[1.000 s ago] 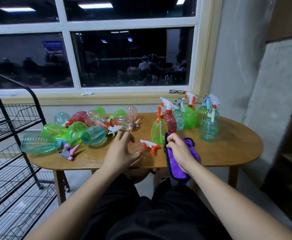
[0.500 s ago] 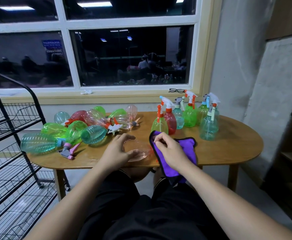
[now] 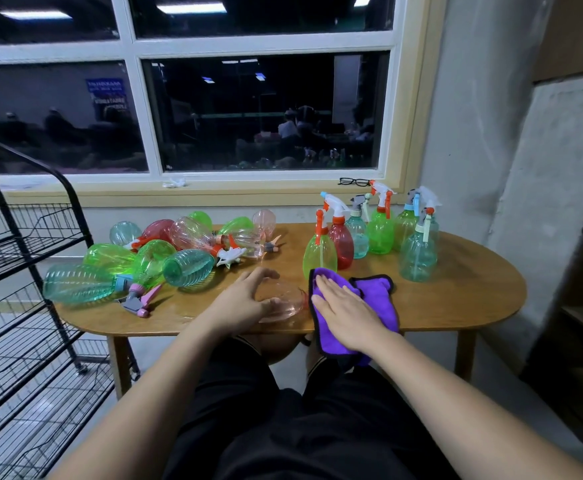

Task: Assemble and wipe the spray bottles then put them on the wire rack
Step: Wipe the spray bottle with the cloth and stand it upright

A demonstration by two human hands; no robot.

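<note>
Head view: my left hand [image 3: 241,299] has its grip curled round the clear pink bottle [image 3: 288,299], which lies on its side at the worktop's [image 3: 456,299] near edge. My right hand [image 3: 347,308] lies flat, grip released, pressing the purple cloth [image 3: 375,289] just right of the bottle. The wire rack [image 3: 23,271] stands at the left.

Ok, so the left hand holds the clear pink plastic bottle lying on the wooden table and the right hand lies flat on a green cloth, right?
Almost. The head view shows the right hand flat on a purple fabric cloth, not a green one; the left hand does hold the clear pink plastic bottle lying on the wooden table.
</note>
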